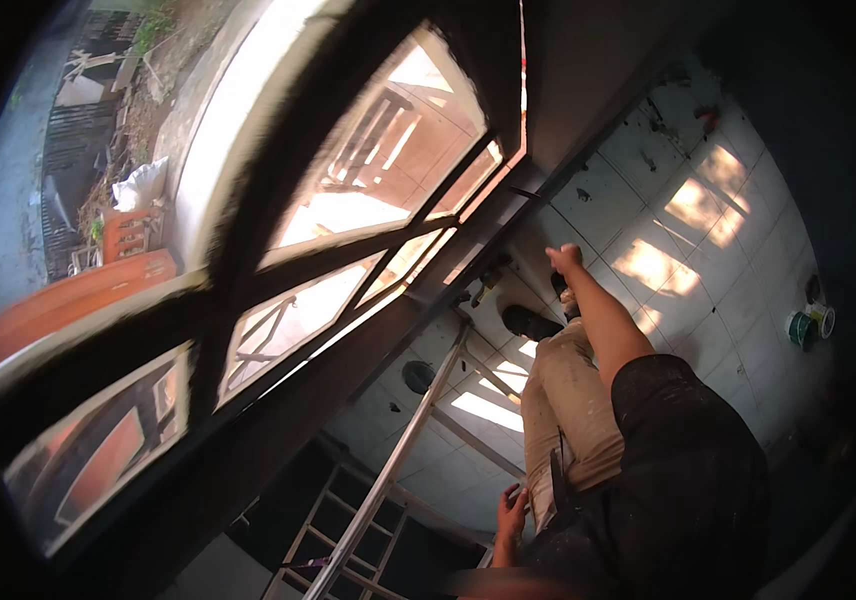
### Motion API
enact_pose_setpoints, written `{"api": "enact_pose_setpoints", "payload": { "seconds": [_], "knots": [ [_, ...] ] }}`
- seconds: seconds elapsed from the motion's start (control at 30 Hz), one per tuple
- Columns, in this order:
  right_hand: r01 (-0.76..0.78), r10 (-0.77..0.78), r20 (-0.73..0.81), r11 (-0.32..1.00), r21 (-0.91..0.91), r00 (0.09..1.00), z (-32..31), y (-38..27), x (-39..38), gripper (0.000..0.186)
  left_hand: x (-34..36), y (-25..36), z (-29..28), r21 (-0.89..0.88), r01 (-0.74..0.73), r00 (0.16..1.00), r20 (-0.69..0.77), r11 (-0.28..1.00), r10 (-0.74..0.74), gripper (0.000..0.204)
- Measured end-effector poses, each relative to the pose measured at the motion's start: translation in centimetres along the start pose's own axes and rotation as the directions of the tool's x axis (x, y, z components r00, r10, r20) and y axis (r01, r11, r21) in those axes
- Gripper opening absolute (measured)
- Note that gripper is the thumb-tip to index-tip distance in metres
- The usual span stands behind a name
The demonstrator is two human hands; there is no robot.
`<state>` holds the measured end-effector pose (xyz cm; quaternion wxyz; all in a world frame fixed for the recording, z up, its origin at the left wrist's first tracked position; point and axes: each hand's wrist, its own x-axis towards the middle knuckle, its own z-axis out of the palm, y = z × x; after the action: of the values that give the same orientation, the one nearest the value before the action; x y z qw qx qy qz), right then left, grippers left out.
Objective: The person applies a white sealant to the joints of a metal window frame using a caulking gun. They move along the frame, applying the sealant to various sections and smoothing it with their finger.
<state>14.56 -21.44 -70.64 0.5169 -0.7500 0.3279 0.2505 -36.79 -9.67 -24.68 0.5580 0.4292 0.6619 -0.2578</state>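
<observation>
A metal rail [398,455] slants up-right near my loose-fingered left hand [513,510]; my right hand [566,258] curls, grip unclear; a paned window [363,243] stands left.

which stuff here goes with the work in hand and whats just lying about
Likely the job's:
silver metal frame with crossbars, near the left hand
dark wide paned window, nearest the right hand

Probably just lying about:
green round tub
white round tub
white crumpled bundle, outside

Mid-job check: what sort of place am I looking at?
Probably a room in a house, perhaps a work site: a marked tiled floor, what looks like a metal ladder, and a dark-framed window with an outdoor area beyond.
</observation>
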Motion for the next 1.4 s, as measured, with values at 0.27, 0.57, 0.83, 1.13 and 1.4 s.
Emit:
{"api": "enact_pose_setpoints", "payload": {
  "seconds": [0.27,0.57,0.83,1.13,1.4],
  "knots": [
    [0.486,0.255,0.58,0.349,-0.801,0.774,-17.6,2.5,-18.3,0.072,-2.2,0.3,-0.1,-0.15,-0.178,0.984,0.003,0.972,0.181,0.069],
    [0.462,0.035,0.545,0.484,-0.743,0.838,-22.5,-25.0,-18.7,0.037,-2.5,11.2,1.9,0.053,-0.546,0.833,-0.071,0.836,0.549,0.072],
    [0.697,-0.562,0.477,0.698,-0.164,0.676,-29.1,-36.9,-15.7,0.029,-4.2,24.0,5.8,0.147,-0.834,0.538,-0.002,0.532,0.843,0.068],
    [0.261,0.003,0.424,0.784,-0.563,0.906,-38.4,-16.3,-20.6,0.03,-17.3,29.9,5.6,0.042,-0.928,0.371,0.094,0.369,0.924,0.061],
    [0.724,-0.258,0.701,0.454,-0.519,0.665,-35.5,-21.1,-25.6,0.035,-31.9,36.4,-5.5,0.013,-0.998,-0.069,-0.253,-0.068,0.965,0.052]
  ]
}}
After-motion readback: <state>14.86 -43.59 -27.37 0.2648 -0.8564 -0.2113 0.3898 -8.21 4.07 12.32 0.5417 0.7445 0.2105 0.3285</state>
